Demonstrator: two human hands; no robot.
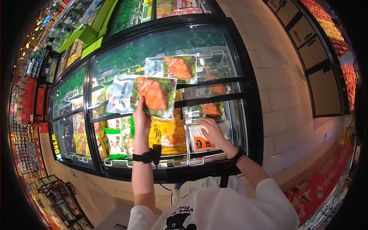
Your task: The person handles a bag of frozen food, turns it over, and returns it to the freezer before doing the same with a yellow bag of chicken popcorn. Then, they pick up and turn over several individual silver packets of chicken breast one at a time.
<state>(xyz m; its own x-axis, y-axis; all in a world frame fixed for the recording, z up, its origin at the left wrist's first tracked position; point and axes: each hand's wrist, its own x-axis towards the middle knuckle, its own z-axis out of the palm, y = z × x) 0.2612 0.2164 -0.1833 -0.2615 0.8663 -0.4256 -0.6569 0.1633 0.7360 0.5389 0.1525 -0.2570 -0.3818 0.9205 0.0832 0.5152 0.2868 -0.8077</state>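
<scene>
My left hand (pixel 141 119) grips the lower edge of a silver and green bag of meat cutlet (pixel 153 94), its printed orange-red cutlet facing up. Behind it, a similar bag (pixel 178 68) lies on the freezer's glass top. Over the right-hand section of the freezer, my right hand (pixel 211 131) has its fingers apart and holds nothing. Just beyond its fingertips is another cutlet bag (pixel 211 110), and a white bag with an orange panel (pixel 203 142) lies beneath the hand.
The black-framed chest freezer (pixel 249 115) has wire baskets inside. Yellow bags (pixel 167 134) and green and white bags (pixel 117 142) fill the middle baskets. Tiled floor (pixel 281 103) runs along its right side, with fruit displays (pixel 329 30) beyond. Stocked shelves (pixel 27 153) stand at the left.
</scene>
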